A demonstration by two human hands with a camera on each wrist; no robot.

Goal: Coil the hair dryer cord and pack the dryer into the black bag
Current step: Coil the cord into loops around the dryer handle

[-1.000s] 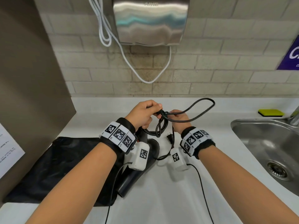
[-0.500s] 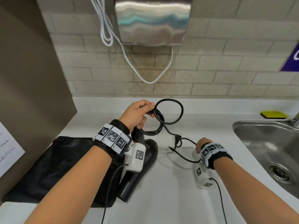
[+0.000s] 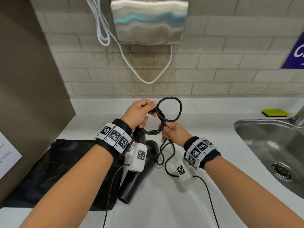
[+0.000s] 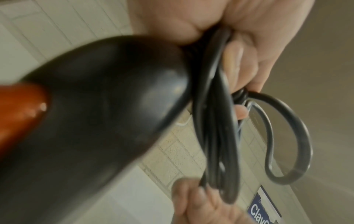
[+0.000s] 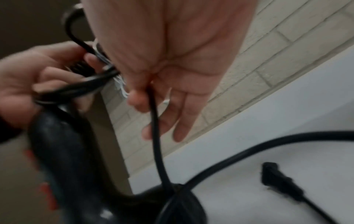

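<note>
My left hand [image 3: 152, 111] is raised over the counter and grips several loops of the black cord [image 3: 179, 107], seen close up as a cord bundle [image 4: 216, 136]. Just right of and below it, my right hand [image 3: 165, 130] pinches the loose cord [image 5: 153, 121] between thumb and forefinger, its other fingers straight. The black hair dryer [image 3: 130, 190] lies with its barrel across the edge of the flat black bag [image 3: 57, 170]; its handle [image 4: 95, 106] rises to just under my left palm. The plug [image 5: 277, 180] lies on the counter.
A steel sink [image 3: 271, 145] is sunk into the white counter at the right, with a yellow sponge [image 3: 274, 112] behind it. A steel hand dryer [image 3: 149, 20] with a white cable hangs on the tiled wall. A brown panel [image 3: 24, 96] closes off the left.
My right hand, after swinging out to the right and low over the counter, has come back up and left to the coil with the cord. My left hand stayed holding the loops.
</note>
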